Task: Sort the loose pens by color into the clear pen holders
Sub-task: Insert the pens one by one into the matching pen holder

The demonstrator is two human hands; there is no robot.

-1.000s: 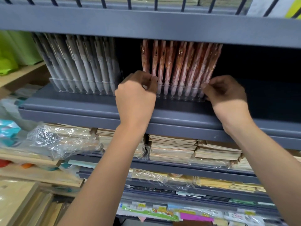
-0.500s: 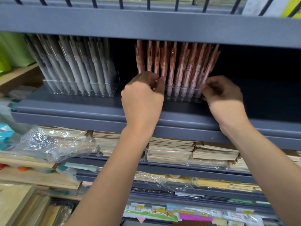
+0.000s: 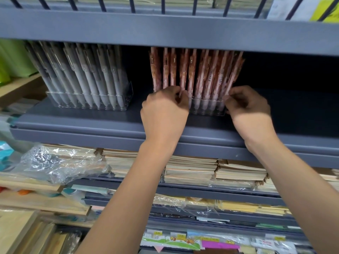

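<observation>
On the grey metal shelf (image 3: 117,123) stand two clear pen holders. The left clear holder (image 3: 88,102) is filled with several grey-white pens (image 3: 80,72) leaning left. The right clear holder (image 3: 207,107) carries several pink-orange patterned pens (image 3: 198,70). My left hand (image 3: 165,110) grips the right holder's left end, its fingers curled around the lower part of the pink pens there. My right hand (image 3: 247,107) pinches the holder's right end by the rightmost pens. The holder's left part is hidden behind my left hand.
An upper shelf edge (image 3: 165,32) hangs low over the pen tops. Dark open shelf space (image 3: 293,99) lies right of the pink pens. Below are stacked notebooks (image 3: 192,169), crumpled clear plastic wrap (image 3: 60,162), and wooden boards (image 3: 22,231) at lower left.
Both hands have kept their hold on the pink pen holder. The holder and the hands have shifted slightly right on the shelf, away from the grey pens, as the view swung a little.
</observation>
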